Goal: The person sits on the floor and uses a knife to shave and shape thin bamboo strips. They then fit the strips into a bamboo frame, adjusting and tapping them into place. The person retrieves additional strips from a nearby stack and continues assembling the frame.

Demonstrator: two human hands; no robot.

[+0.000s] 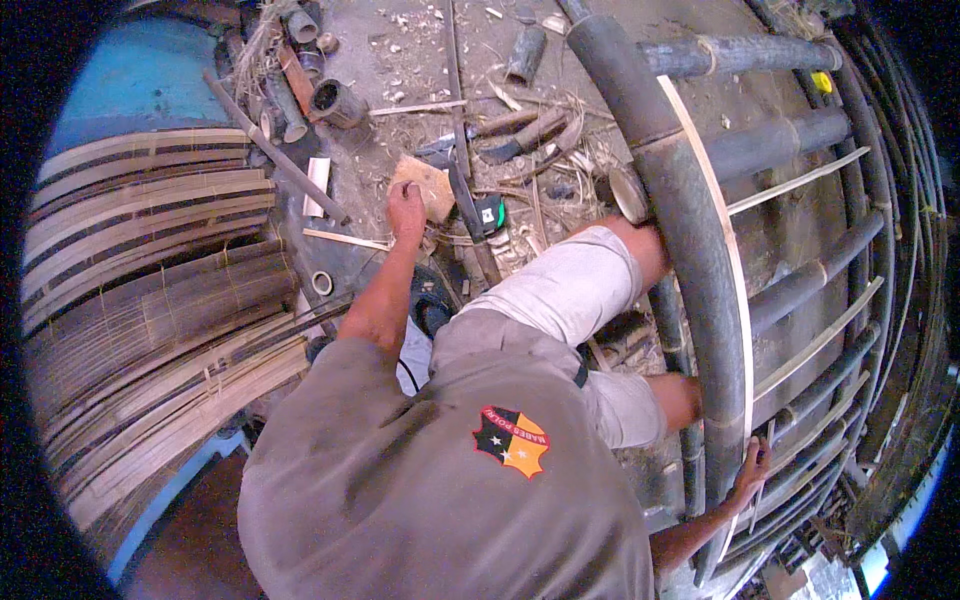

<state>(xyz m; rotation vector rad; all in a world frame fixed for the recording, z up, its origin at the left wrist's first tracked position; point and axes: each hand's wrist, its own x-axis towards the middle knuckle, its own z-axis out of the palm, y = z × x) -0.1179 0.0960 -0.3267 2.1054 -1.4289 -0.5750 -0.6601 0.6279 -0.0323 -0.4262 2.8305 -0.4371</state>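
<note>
My left hand (405, 212) is over the floor at upper left, its fingers curled in against the edge of a tan, square, rough-looking piece (430, 187). Whether they grip that piece is hidden. At lower right, my right hand (752, 472) has its fingers closed on a long pale bamboo strip (738, 290). The strip runs along a thick dark bamboo pole (690, 210) that forms the near side of a ladder-like frame. Dark bamboo crosspieces (800, 140) join it to the far side, with thinner pale slats (815, 340) between some of them.
Stacks of split bamboo slats (150, 220) lie at left below a blue surface (140, 75). Blades (530, 135), a black-and-green item (490, 214) and shavings litter the floor ahead. Short bamboo tubes (335, 103) stand at upper left. My legs (570, 275) reach toward the frame.
</note>
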